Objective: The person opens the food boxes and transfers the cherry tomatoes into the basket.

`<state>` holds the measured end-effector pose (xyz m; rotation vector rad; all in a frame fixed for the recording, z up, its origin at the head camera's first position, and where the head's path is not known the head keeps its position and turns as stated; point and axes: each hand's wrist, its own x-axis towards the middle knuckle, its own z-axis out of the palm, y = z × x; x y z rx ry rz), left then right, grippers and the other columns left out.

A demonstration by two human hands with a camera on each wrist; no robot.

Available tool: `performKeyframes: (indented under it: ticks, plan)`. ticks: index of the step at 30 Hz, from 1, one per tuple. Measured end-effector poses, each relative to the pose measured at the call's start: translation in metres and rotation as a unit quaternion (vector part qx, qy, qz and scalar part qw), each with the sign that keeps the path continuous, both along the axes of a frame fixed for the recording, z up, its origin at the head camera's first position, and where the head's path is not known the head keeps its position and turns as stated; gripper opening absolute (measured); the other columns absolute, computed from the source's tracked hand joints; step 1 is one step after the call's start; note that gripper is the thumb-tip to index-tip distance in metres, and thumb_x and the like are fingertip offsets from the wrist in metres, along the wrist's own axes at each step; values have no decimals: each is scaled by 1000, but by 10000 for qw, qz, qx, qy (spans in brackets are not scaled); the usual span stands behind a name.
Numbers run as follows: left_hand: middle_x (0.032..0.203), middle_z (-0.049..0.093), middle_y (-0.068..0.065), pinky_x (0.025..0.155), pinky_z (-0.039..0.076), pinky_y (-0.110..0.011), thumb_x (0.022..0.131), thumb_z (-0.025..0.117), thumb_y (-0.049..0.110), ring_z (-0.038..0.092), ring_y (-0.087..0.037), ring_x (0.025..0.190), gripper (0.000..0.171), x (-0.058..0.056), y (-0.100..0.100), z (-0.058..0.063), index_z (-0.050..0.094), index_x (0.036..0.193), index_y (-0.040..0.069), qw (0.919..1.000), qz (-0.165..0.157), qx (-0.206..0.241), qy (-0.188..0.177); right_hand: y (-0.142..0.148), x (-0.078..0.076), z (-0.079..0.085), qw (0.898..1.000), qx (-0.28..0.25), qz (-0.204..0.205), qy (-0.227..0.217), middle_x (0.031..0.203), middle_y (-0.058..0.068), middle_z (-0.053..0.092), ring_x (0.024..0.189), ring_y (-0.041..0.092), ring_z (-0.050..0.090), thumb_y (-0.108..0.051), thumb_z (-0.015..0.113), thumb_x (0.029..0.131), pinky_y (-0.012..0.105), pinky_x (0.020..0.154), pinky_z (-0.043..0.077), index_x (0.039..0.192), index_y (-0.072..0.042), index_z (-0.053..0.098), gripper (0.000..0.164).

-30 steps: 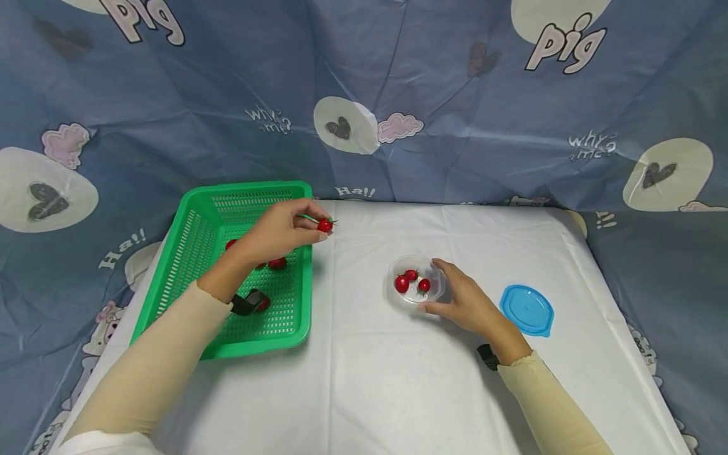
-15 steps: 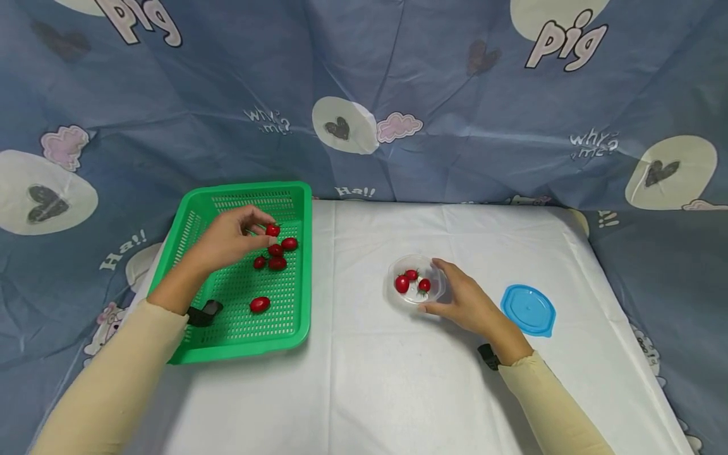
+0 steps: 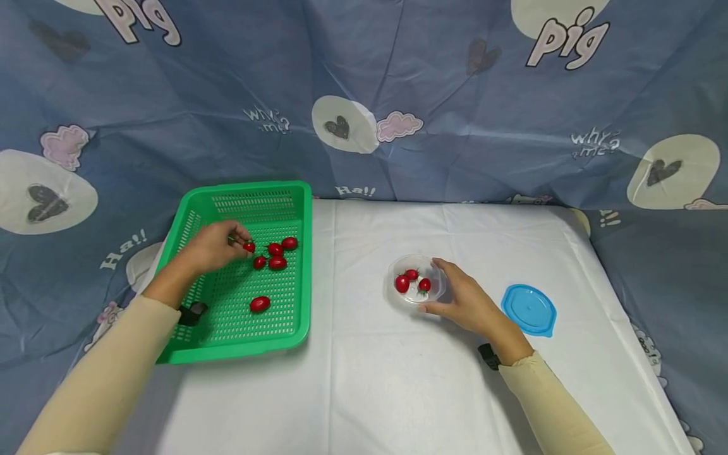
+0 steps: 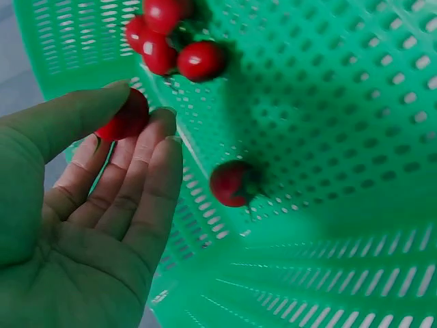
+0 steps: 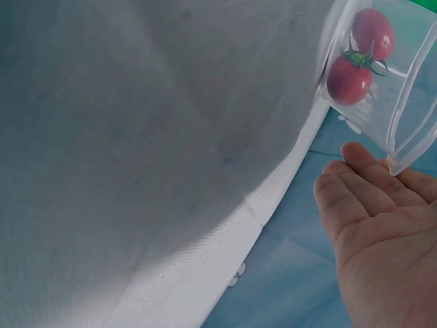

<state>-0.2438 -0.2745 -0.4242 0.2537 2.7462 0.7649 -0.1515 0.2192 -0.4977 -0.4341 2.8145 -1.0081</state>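
Observation:
Inside the green basket [image 3: 306, 278] on the left, my left hand [image 3: 215, 246] pinches a small red cherry tomato [image 3: 249, 246] between thumb and fingers. The left wrist view shows this held tomato [image 4: 130, 117] above the basket floor. Several loose cherry tomatoes [image 3: 277, 263] lie to the right of that hand, and a single tomato [image 3: 260, 304] lies nearer the front. At mid-table my right hand [image 3: 467, 302] holds the right side of a round clear plastic container [image 3: 414, 300], thumb in front and fingers behind. Three cherry tomatoes [image 3: 402, 284] sit in it.
A blue lid [image 3: 529, 309] lies flat on the white tablecloth [image 3: 370, 379], right of my right hand. Behind the table hangs a blue printed cloth [image 3: 443, 158]. The basket has raised slotted walls.
My left hand has moved left from over the basket's right rim, down into the basket, still pinching the cherry tomato. The right hand and the container have stayed in place.

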Motion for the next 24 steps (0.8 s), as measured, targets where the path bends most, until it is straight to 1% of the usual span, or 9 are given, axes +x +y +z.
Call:
performKeyframes:
  ticks: [4, 9, 16, 24]
  plan:
    - [101, 61, -14, 74, 49, -42, 87, 72, 10, 58, -28, 90, 27, -3, -6, -11, 57, 109, 2, 9998, -93, -135, -97, 0, -1, 0, 10000, 6, 18, 36, 149, 9, 38, 137, 30, 35, -57, 79, 71, 51, 107, 34, 150, -13, 29, 103]
    - [99, 62, -14, 72, 49, -42, 86, 71, 6, 59, -28, 89, 25, -4, -6, -18, 59, 107, 1, 9989, -284, -294, -245, 1, -1, 0, 10000, 34, 20, 60, 149, 9, 39, 137, 29, 36, -57, 79, 71, 51, 106, 35, 150, -13, 29, 103]
    - [98, 62, -15, 69, 49, -40, 85, 71, 4, 59, -28, 87, 26, -6, -1, -21, 60, 108, -1, 9974, -368, -488, -381, 2, 0, 1, 10000, 13, -6, 21, 149, 8, 39, 137, 29, 36, -60, 78, 70, 50, 107, 34, 150, -13, 30, 104]
    - [99, 62, -14, 70, 49, -40, 85, 72, 5, 59, -28, 89, 28, -6, 3, -23, 60, 109, -2, 9969, -371, -483, -492, 2, 0, -1, 10000, 2, -34, 7, 149, 6, 39, 137, 28, 35, -62, 77, 70, 50, 107, 34, 150, -13, 30, 105]
